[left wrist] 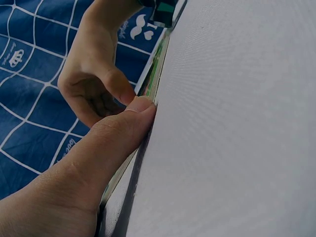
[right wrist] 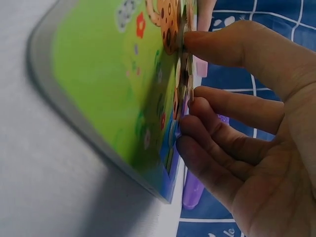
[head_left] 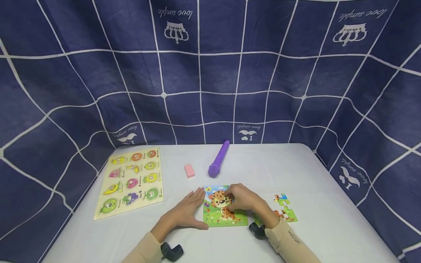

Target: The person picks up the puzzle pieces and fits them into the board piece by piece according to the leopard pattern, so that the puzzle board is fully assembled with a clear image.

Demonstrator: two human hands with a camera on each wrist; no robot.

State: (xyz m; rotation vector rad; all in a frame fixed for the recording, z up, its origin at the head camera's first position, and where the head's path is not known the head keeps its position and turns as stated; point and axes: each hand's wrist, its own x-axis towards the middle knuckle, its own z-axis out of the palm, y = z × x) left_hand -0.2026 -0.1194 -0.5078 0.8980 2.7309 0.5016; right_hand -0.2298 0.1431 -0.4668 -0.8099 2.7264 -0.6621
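Head view is showing a leopard puzzle (head_left: 213, 215) lying flat on the white desk (head_left: 210, 248), between the person's hands. The left hand (head_left: 188, 210) is resting open along the puzzle's left edge, fingers outstretched; the right hand (head_left: 245, 199) is bending over the picture's right side, its thumb and fingers pinching a puzzle piece (right wrist: 185, 74). The right wrist view is revealing what the head view is hiding: the palm side of that grip. The left wrist view is catching the puzzle edge-on, the left thumb touching it. Loose pieces (head_left: 289, 214) are lying to the right, partly behind the right forearm. Beyond the puzzle, a purple microphone (head_left: 219, 160) and a pink block (head_left: 189, 170) are lying apart. Only the head view is showing the fruit board (head_left: 98, 215) at left, its captions being too small to read. Print on the right sleeve (head_left: 292, 237) is seemingly beginning "Let's". Behind, a navy curtain (head_left: 217, 73) is carrying upside-down "love simple" lettering with crowns, plus "I" beside a heart and moustache.
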